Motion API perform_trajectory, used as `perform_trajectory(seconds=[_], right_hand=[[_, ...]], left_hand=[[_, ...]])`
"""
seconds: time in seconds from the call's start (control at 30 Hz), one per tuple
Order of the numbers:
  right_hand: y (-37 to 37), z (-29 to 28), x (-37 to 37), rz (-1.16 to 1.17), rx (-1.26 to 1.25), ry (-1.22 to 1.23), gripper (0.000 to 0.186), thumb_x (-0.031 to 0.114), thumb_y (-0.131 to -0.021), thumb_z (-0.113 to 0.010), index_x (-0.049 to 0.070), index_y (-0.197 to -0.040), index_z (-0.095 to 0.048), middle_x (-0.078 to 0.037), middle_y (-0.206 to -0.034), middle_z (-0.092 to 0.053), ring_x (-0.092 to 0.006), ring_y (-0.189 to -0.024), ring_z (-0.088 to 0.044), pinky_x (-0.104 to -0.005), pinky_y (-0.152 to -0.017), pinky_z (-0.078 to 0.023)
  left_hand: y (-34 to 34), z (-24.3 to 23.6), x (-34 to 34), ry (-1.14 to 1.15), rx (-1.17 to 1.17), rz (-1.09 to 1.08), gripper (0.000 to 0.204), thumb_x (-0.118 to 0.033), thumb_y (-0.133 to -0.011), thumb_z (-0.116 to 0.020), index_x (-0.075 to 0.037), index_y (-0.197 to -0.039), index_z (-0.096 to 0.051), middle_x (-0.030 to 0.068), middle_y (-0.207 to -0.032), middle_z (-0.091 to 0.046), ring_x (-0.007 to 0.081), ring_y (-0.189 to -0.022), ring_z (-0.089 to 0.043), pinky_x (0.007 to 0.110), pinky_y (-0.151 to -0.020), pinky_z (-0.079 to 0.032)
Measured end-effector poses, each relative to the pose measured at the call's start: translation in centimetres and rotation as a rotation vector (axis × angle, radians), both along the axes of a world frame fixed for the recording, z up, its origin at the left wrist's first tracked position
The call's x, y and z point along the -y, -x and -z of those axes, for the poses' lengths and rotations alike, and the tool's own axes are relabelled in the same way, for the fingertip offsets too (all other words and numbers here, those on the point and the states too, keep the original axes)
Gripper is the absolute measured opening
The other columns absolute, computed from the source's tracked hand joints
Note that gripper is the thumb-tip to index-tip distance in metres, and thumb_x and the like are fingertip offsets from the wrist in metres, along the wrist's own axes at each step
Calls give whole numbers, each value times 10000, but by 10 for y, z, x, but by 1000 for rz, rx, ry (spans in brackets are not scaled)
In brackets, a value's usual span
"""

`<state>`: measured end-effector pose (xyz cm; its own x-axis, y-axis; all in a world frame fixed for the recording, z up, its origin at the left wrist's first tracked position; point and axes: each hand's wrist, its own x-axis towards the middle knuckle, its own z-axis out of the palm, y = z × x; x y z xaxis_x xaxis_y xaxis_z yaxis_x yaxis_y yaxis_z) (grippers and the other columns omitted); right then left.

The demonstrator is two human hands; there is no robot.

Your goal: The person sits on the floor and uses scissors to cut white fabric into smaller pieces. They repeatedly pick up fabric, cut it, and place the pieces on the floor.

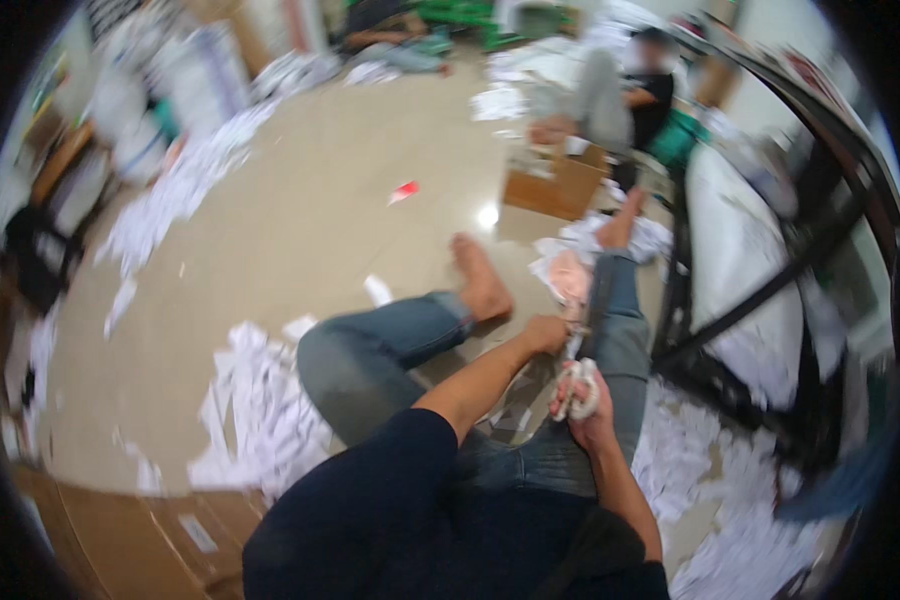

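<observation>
In my right hand [592, 405] is a pair of scissors [578, 388] with thick, white-wrapped handle loops. Its blades point away from me, toward my left hand, and are blurred. My left hand [547, 335] is closed just beyond the scissors, over the gap between my legs. What its fingers pinch is too smeared to name. Right past those fingers shows a pink, thin, soft-looking piece [570, 275], near white scraps [555, 250] by my outstretched right leg. Whether the left hand touches the pink piece, I cannot tell.
White scraps [255, 410] lie heaped left of my bent leg, and more [740, 530] lie at right. An open cardboard box [555, 190] stands ahead, near a seated person [650, 100]. A black metal frame [770, 300] borders the right side. Flattened cardboard [130, 530] lies at lower left.
</observation>
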<state>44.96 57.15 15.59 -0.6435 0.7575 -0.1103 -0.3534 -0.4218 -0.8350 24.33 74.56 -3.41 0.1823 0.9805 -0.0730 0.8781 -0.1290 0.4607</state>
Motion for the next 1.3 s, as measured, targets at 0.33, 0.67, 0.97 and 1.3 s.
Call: perform_trajectory(seconds=[0.33, 0.67, 0.97, 1.3], right_hand=[[93, -143, -13, -310, -99, -77, 765, 436, -1031, -861, -12, -1543, -514, -28, -784, -572, -170, -559, -620, -319, -496, -520], [193, -170, -42, -550, -161, -193, 683, 425, -1090, -806, -59, -1483, -527, -50, -819, -607, -177, -560, -635, -322, -512, -532], [316, -85, -124, -594, 102, -265, 422, 328, -1131, -732, -29, -1336, -637, -54, -841, -649, -170, -575, -636, -318, -544, -511], [408, 110, -270, -212, 289, -247, 259, 289, -1095, -792, 69, -1165, -676, -14, -802, -603, -152, -543, -604, -319, -494, -466]], left_hand=[[314, -175, 102, -354, 431, -588, 561, -535, -1074, -750, -52, -1342, -847, 211, -1296, -866, 402, -1200, -827, 501, -1074, -631], [430, 25, 618, 173, -195, -1939, 962, -649, -1104, -664, -102, -1836, -366, 306, -1743, -555, 542, -1621, -512, 786, -1277, -394], [338, 29, 670, -419, -15, -2171, 616, -458, -1035, -833, 7, -1434, -778, 328, -1412, -774, 518, -1283, -680, 572, -1185, -520], [371, -211, 527, -661, -42, -1846, 481, -377, -1241, -610, 43, -1111, -803, 188, -927, -809, 297, -839, -811, 436, -742, -603]])
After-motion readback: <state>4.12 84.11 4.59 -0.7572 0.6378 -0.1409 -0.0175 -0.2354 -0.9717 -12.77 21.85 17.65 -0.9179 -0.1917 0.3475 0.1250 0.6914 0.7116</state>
